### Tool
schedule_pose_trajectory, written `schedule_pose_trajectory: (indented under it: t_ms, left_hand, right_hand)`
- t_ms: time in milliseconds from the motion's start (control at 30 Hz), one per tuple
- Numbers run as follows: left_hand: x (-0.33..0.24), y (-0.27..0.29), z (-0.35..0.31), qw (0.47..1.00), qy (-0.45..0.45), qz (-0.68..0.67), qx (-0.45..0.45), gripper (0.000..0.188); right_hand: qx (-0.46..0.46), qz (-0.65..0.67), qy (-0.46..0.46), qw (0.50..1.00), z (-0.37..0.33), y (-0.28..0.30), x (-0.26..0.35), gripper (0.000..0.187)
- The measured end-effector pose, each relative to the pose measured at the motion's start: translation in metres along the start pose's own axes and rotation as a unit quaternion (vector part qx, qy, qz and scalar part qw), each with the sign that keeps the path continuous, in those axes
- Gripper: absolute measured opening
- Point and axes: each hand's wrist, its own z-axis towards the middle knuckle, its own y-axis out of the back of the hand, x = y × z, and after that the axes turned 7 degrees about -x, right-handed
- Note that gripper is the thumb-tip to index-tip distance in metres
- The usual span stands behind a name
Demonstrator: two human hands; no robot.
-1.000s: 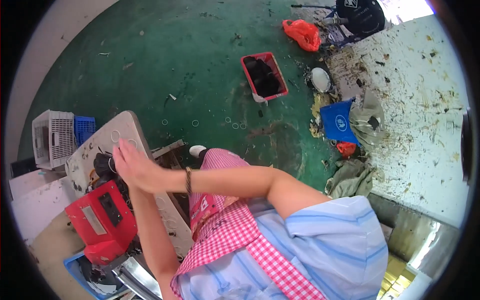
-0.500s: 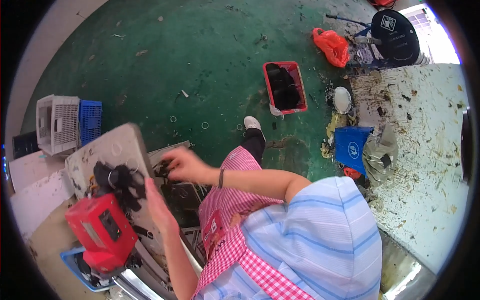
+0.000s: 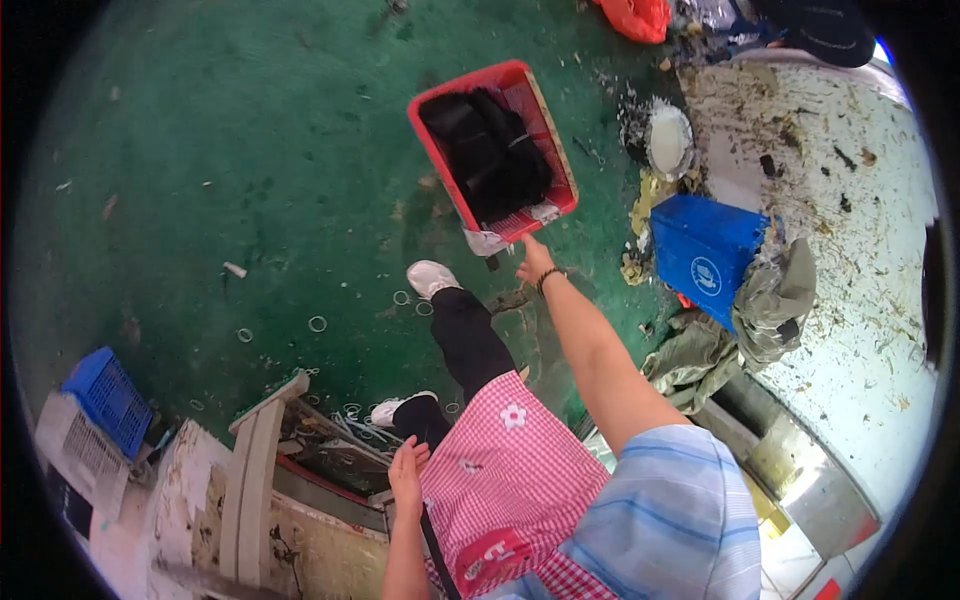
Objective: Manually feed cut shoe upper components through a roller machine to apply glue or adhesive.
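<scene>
A red plastic basket [image 3: 470,212] stands on the green floor ahead of me, with black, soft-looking pieces [image 3: 485,150] in it. My right hand [image 3: 536,263] reaches out to the basket's near rim. Its fingertips meet the rim, and thumb and fingers are apart; no firm grip shows. A dark bracelet circles that wrist. My left hand [image 3: 407,470] hangs beside my pink checked apron [image 3: 520,430], fingers loosely stretched and nothing in them.
A blue bin [image 3: 705,255] and grey cloth [image 3: 775,300] stand by the stained white surface on the right. A white bowl [image 3: 668,140] lies beyond. Wooden bench parts [image 3: 255,480] and a blue crate [image 3: 110,400] are on the left. Thin rings [image 3: 317,324] lie about the floor.
I have turned from the bench with the red machine and bent toward the basket. My right hand has gone out to the basket rim; my left hand has left the bench.
</scene>
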Motion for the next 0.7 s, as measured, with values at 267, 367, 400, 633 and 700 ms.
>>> schedule_pose_trajectory:
  t_ms: [267, 367, 400, 633, 700]
  left_hand:
    - [0.016, -0.024, 0.036, 0.996, 0.092, -0.016, 0.005, 0.045]
    - [0.025, -0.004, 0.024, 0.994, 0.1, -0.014, -0.044, 0.043]
    - [0.022, -0.004, 0.019, 0.994, 0.097, -0.018, -0.046, 0.043]
    - [0.014, -0.01, 0.01, 0.996, 0.07, -0.053, -0.035, 0.044]
    - [0.014, -0.011, 0.011, 0.996, 0.05, -0.066, -0.015, 0.047]
  right_hand:
    - [-0.128, -0.007, 0.182, 0.975, 0.14, -0.014, -0.007, 0.063]
    - [-0.279, -0.05, 0.288, 0.915, 0.078, -0.083, -0.042, 0.06]
    - [-0.275, -0.049, 0.291, 0.915, 0.061, -0.087, -0.047, 0.06]
    - [-0.023, -0.251, 0.385, 0.888, -0.038, -0.124, -0.021, 0.062]
    - [0.02, -0.369, 0.428, 0.825, -0.055, -0.151, -0.007, 0.057]
